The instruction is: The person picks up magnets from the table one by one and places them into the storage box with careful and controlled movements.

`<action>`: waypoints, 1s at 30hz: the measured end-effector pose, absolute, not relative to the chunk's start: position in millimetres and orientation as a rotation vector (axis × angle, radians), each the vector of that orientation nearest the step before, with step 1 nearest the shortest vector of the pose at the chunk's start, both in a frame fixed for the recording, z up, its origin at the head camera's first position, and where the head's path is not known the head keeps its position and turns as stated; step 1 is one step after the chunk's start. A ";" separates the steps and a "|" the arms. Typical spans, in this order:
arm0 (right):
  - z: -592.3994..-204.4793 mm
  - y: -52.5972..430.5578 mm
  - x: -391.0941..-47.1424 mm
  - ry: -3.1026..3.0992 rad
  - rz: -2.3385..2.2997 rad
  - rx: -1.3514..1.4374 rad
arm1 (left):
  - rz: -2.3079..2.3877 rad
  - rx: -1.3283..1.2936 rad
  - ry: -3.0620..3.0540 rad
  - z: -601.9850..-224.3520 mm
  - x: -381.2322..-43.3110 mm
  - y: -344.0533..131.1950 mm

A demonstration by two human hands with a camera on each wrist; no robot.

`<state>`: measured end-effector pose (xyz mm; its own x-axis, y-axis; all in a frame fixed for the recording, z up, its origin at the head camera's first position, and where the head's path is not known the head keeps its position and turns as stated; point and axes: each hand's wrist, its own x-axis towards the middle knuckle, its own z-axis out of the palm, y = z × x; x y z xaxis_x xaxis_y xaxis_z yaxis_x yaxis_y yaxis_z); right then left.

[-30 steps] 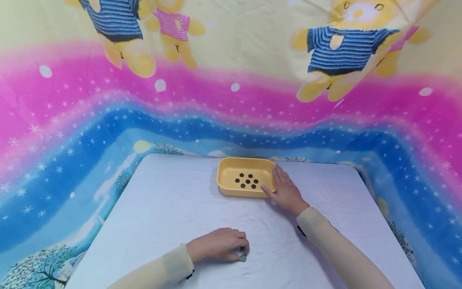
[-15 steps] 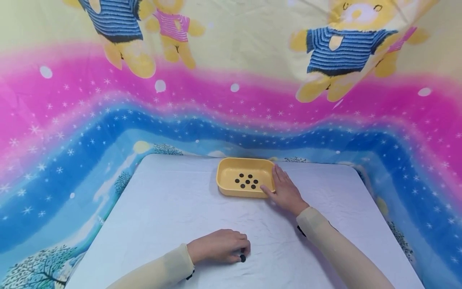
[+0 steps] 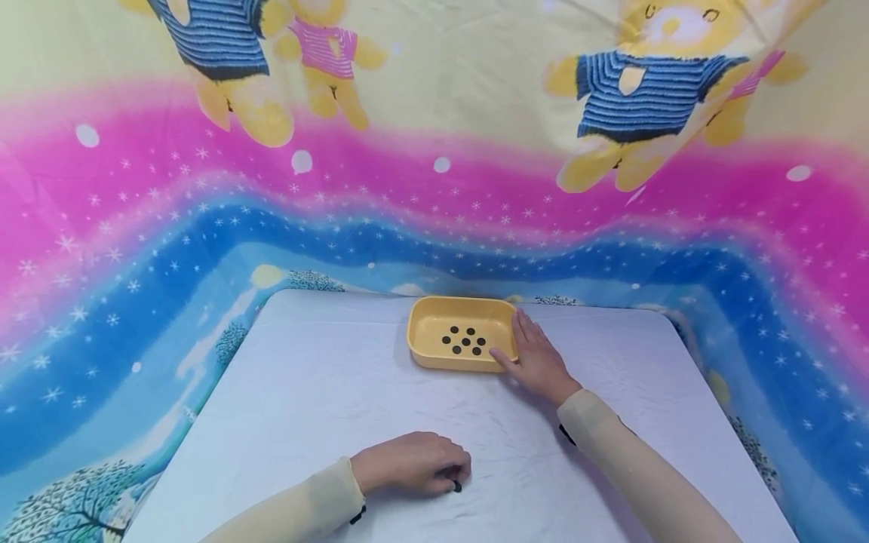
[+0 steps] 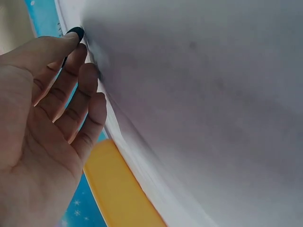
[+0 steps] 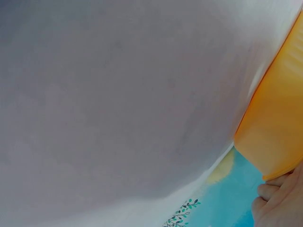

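Observation:
Low over the near part of the table, my left hand [image 3: 414, 462] pinches a small dark round disc [image 3: 458, 487] between thumb and fingers. In the left wrist view the disc [image 4: 75, 33] sticks out at the thumb tip, the other fingers loosely bent. A second dark bit shows behind the thumb; I cannot tell what it is. My right hand [image 3: 539, 366] rests against the right end of a yellow plastic bin [image 3: 424, 361], fingers straight along it, thumb over the near rim. Several dark round spots [image 3: 466, 342] lie in a ring pattern on its floor, discs or holes, cannot tell.
A white cloth [image 3: 326, 377] covers the table. The bin stands at the table's far edge, close to a hanging curtain [image 3: 380, 241] with printed bears and snowflakes. This curtain also runs along both sides of the table.
The disc in my left hand has turned: its face looked grey a second ago, then dark, and now shows as a narrower sliver. My right hand and the bin stay put.

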<state>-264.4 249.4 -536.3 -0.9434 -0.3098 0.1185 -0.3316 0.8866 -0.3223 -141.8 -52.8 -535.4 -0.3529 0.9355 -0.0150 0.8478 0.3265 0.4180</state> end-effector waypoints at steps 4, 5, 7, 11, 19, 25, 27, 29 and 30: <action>-536.2 249.5 -264.4 -2.989 0.527 0.507 | 0.580 1.572 2.354 -535.3 -148.6 -57.0; -536.3 249.5 -264.5 -2.988 0.525 0.506 | 0.600 1.556 2.361 -535.0 -151.3 -58.4; -536.4 249.5 -264.7 -2.987 0.521 0.505 | 0.641 1.514 2.373 -533.5 -157.7 -61.2; -536.4 248.8 -264.5 -2.990 0.521 0.501 | 0.711 1.415 2.405 -529.7 -172.3 -66.4; -537.9 248.5 -264.9 -2.994 0.518 0.486 | 0.787 1.253 2.504 -518.9 -198.0 -74.4; -539.2 248.7 -265.5 -2.995 0.528 0.494 | 0.874 1.140 2.551 -514.1 -212.7 -81.5; -539.1 249.2 -265.4 -2.984 0.534 0.509 | 0.898 1.126 2.569 -509.6 -217.2 -83.5; -539.9 250.2 -265.9 -2.971 0.526 0.518 | 0.922 1.111 2.592 -504.2 -222.2 -84.6; -540.4 250.6 -266.2 -2.965 0.523 0.523 | 0.941 1.106 2.604 -501.4 -225.0 -85.0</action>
<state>-266.2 250.6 -540.4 -0.9378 -0.3168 0.1418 -0.3462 0.8829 -0.3171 -225.0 -85.0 -501.4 -0.7136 0.6944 0.0931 0.5936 0.5286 0.6068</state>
